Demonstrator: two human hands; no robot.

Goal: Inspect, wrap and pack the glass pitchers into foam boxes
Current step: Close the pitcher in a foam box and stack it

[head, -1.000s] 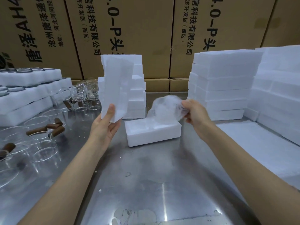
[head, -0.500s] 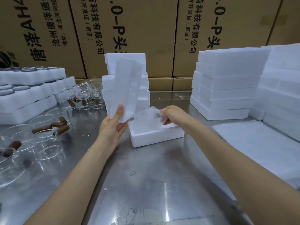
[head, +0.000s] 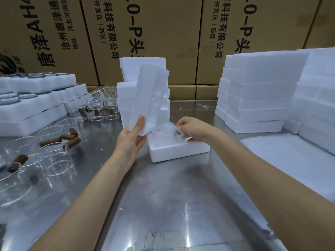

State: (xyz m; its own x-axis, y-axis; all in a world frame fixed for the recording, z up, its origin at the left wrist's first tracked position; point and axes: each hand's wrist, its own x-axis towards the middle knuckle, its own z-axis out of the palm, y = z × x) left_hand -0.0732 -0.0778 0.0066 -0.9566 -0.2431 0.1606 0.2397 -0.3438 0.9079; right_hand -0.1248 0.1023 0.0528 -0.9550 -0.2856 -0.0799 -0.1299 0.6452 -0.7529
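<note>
Seating the wrapped glass pitcher (head: 165, 132) in the open foam box base (head: 179, 149) is judged to be the step in hand, and most of the risk is carried by it. The pitcher, shrouded in thin translucent wrap, is held partly down in the base's cavity near the middle of the steel tabletop (head: 181, 205); the wrap at its upper edge is pinched by the curled fingers of the right hand (head: 193, 128). Whether the glass is fully bedded cannot be told, since it is hidden by wrap and hand. If only the wrap is held, the pitcher could slide inside it and drop against the foam; a bunched fold could also keep it from sitting flat.

The foam lid (head: 149, 100) is gripped at its lower end by the left hand (head: 131, 140), thumb across the front face, fingers behind, and is held nearly upright just beside the base. Should the lid be pressed on while the pitcher stands proud or tilted, the glass could be cracked or the brittle foam chipped; crumbs are already scattered on the tabletop.

Unwrapped pitchers with brown wooden handles (head: 59, 142) are crowded close to the left forearm, so one could be knocked by a wide sweep. The stack of foam boxes (head: 126, 91) right behind the lid could likewise be toppled.
</note>
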